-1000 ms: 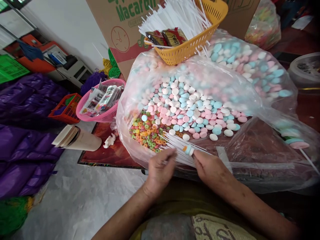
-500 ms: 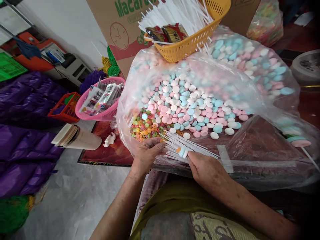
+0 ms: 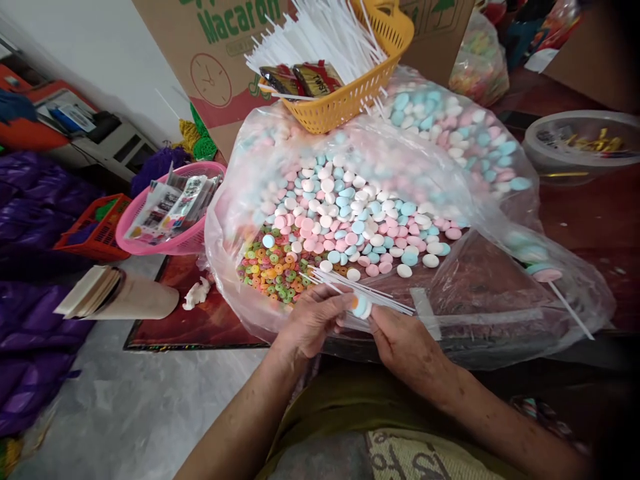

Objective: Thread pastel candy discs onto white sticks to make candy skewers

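My right hand [image 3: 407, 340] is closed at the near end of a small stack of blue and white marshmallows [image 3: 363, 307]. Any stick through the stack is hidden by my fingers. Thumb and fingers of my left hand [image 3: 313, 317] pinch an orange ring candy [image 3: 355, 302] against the stack's left end. Just beyond both hands lies a bundle of white sticks [image 3: 365, 287]. Colourful ring candies [image 3: 273, 267] are heaped left of the sticks. Pink, white and blue marshmallows [image 3: 350, 220] spread behind them on a clear plastic bag [image 3: 225, 233].
A yellow basket [image 3: 345, 107] of white sticks and packets stands behind the marshmallows, before a cardboard box [image 3: 210, 40]. At left are a pink basket [image 3: 130, 240] and a beige container [image 3: 145, 295]. A marshmallow stick [image 3: 545, 273] lies right, below a clear tub [image 3: 540, 147].
My left hand has come right, bringing its fingertips onto the orange candy by the marshmallow stack. The right hand keeps its hold. The whole view has shifted, so the surroundings sit further left.
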A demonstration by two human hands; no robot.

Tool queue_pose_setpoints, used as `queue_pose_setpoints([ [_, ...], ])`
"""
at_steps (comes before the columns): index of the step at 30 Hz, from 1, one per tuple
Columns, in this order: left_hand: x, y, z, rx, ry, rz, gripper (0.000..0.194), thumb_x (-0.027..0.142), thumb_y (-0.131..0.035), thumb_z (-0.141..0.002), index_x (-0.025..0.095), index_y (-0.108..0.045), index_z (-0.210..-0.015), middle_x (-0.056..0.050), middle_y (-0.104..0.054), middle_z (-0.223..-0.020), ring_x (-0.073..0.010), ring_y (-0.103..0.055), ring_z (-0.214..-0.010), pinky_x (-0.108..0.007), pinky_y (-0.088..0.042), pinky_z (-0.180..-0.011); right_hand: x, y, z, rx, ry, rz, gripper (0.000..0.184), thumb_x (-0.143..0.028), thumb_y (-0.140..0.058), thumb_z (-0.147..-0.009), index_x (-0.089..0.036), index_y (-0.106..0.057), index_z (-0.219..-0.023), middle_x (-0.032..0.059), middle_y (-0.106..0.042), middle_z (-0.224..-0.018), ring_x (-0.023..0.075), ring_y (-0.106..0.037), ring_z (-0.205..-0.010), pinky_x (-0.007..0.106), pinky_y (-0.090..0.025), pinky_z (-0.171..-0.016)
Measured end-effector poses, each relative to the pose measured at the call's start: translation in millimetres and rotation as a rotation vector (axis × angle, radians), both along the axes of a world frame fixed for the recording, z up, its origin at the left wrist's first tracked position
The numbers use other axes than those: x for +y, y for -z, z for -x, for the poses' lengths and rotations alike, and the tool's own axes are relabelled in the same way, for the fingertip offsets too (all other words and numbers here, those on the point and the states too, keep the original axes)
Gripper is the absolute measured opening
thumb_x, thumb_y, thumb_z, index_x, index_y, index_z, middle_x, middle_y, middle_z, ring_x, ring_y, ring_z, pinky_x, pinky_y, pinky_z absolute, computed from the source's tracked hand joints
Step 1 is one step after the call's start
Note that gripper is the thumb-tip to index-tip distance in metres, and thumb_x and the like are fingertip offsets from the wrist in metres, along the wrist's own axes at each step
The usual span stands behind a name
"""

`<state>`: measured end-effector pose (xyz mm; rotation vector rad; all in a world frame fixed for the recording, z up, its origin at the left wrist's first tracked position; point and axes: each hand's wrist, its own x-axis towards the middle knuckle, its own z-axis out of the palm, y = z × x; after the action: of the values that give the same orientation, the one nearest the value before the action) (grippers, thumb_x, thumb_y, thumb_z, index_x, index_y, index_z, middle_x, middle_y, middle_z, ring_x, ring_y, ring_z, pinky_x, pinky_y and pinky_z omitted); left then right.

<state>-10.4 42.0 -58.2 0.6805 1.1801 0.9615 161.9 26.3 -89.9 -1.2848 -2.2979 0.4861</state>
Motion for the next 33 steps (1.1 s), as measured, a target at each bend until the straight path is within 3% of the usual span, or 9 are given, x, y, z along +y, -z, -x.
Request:
queue_pose_setpoints([
  [3,18,-1.0,-15,0.494,0.147,-0.283,0.026,0.04,-0.065,-0.072,0.018,-0.068,-0.086,-0.001,-0.062,-0.071,-0.0101,-0.053,-0.057,-0.022,-0.042,-0.053,21,-2.7,-21,0.126,0.164,0.001,0.024,-0.024,-0.038,-0.087,-0.018,-0.051,-0.067,0.002,-0.054,-0.062,0.0124,-0.049,-0.057,0.023,-0.035,-0.055],
  [6,41,1.1,-26,1.125,0.256,-0.471,0.022,0.031,-0.06,-0.076,0.02,-0.068,-0.092,-0.006,-0.064,-0.09,-0.0185,-0.059,-0.077,-0.029,-0.046,-0.067,51,-7.4,-33,0.047,0.323,0.022,0.022,-0.028,-0.043,-0.086,-0.019,-0.053,-0.068,0.0029,-0.053,-0.068,0.0141,-0.049,-0.064,0.024,-0.037,-0.059],
  [9,53,7.2,-28,1.343,0.359,-0.466,0.013,0.024,-0.059,-0.074,0.019,-0.068,-0.083,-0.007,-0.063,-0.088,-0.0199,-0.059,-0.078,-0.031,-0.046,-0.069,75,-7.7,-30,-0.136,0.276,0.099,0.018,-0.022,-0.043,-0.084,-0.018,-0.058,-0.075,0.0057,-0.054,-0.082,0.0148,-0.05,-0.069,0.025,-0.036,-0.06],
  [11,54,9.7,-22,1.113,0.24,-0.428,0.011,0.024,-0.061,-0.073,0.019,-0.067,-0.081,-0.004,-0.063,-0.079,-0.016,-0.059,-0.07,-0.028,-0.046,-0.065,81,-7.9,-27,-0.109,0.255,0.149,0.017,-0.02,-0.044,-0.082,-0.017,-0.06,-0.077,0.0067,-0.054,-0.086,0.0155,-0.051,-0.072,0.026,-0.036,-0.061],
  [14,47,8.2,-13,0.436,-0.002,-0.278,0.023,0.03,-0.069,-0.067,0.016,-0.062,-0.084,0.002,-0.059,-0.063,-0.0102,-0.054,-0.053,-0.023,-0.045,-0.052,74,-14.5,-22,0.287,0.263,0.315,0.017,-0.03,-0.051,-0.081,-0.018,-0.061,-0.075,0.0036,-0.055,-0.077,0.0155,-0.051,-0.071,0.026,-0.039,-0.062],
  [18,33,2.8,-19,-0.121,-0.058,-0.125,0.031,0.031,-0.077,-0.059,0.013,-0.063,-0.079,0.001,-0.062,-0.061,-0.0098,-0.057,-0.052,-0.022,-0.047,-0.051,54,-31.0,-9,0.783,0.208,0.61,0.022,-0.042,-0.059,-0.075,-0.02,-0.061,-0.079,-0.0025,-0.052,-0.063,0.01,-0.044,-0.053,0.023,-0.034,-0.047],
  [22,20,-0.8,-34,-0.206,-0.105,-0.214,0.025,0.031,-0.071,-0.069,0.014,-0.069,-0.086,-0.002,-0.067,-0.069,-0.0083,-0.06,-0.06,-0.02,-0.049,-0.058,44,-38.1,8,0.971,0.232,0.658,0.02,-0.037,-0.062,-0.073,-0.018,-0.058,-0.077,-0.0063,-0.046,-0.058,0.0037,-0.032,-0.041,0.02,-0.026,-0.038],
  [26,11,-3.7,-35,-0.199,-0.099,-0.328,0.029,0.018,-0.076,-0.064,0.019,-0.069,-0.092,-0.002,-0.071,-0.086,-0.0115,-0.064,-0.079,-0.023,-0.05,-0.076,40,-36.4,13,1.156,0.216,0.771,0.021,-0.035,-0.065,-0.072,-0.018,-0.053,-0.076,-0.0104,-0.036,-0.051,0.0015,-0.025,-0.036,0.018,-0.02,-0.034],
  [33,10,-6.0,-32,-0.209,-0.219,-0.386,0.026,0.016,-0.077,-0.06,0.018,-0.07,-0.085,0.0,-0.071,-0.074,-0.0093,-0.062,-0.063,-0.023,-0.052,-0.066,38,-35.5,22,1.218,0.134,0.834,0.025,-0.038,-0.065,-0.074,-0.018,-0.051,-0.079,-0.0097,-0.04,-0.054,0.0008,-0.023,-0.036,0.017,-0.018,-0.034],
])
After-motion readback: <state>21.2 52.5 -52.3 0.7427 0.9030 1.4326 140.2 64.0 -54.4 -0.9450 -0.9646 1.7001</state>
